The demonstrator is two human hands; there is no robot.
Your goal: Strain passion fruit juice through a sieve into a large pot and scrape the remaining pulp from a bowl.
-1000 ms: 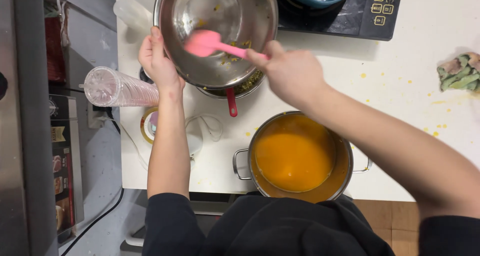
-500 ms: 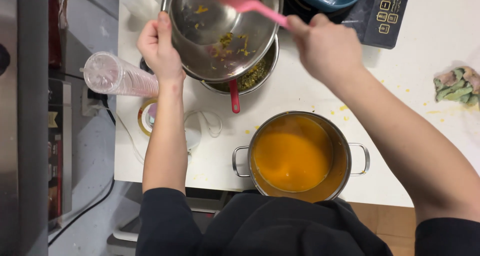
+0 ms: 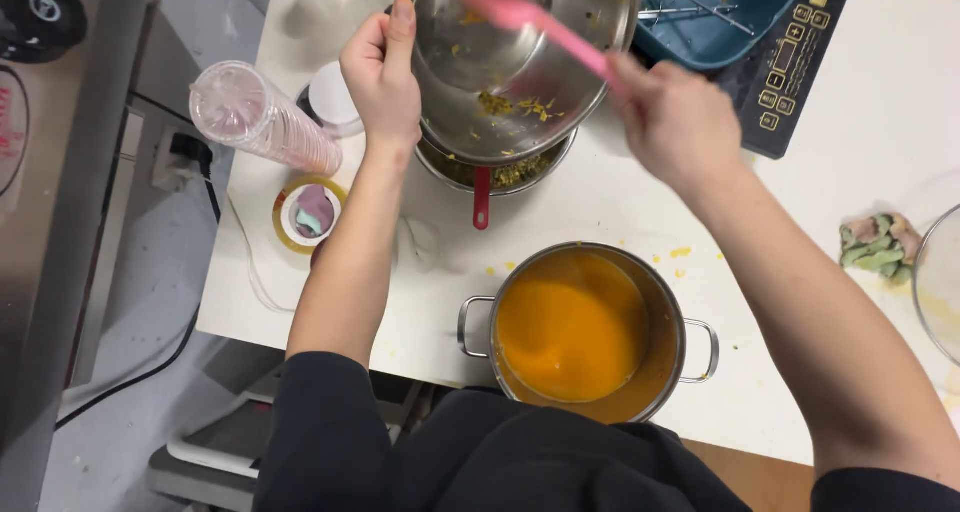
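Observation:
My left hand (image 3: 383, 77) grips the rim of a tilted steel bowl (image 3: 560, 42) held above a pan with a red handle (image 3: 481, 197). Yellow-green scraps cling to the bowl's inside and lie in the pan beneath. My right hand (image 3: 675, 122) holds a pink spatula (image 3: 520, 17) whose blade reaches into the bowl, blurred by motion. Nearer to me on the white table (image 3: 800, 302) stands a steel pot (image 3: 590, 332) with two handles, filled with smooth orange liquid.
A stack of clear plastic cups (image 3: 260, 117) lies at the table's left edge beside a tape roll (image 3: 305, 214). A black induction cooker (image 3: 800, 72) and a blue tray (image 3: 720, 12) sit at the back. A crumpled rag (image 3: 880, 244) lies at right.
The bowl has tilted further and the spatula has swept from its near side up toward the far rim. Scraps have slid down inside the bowl.

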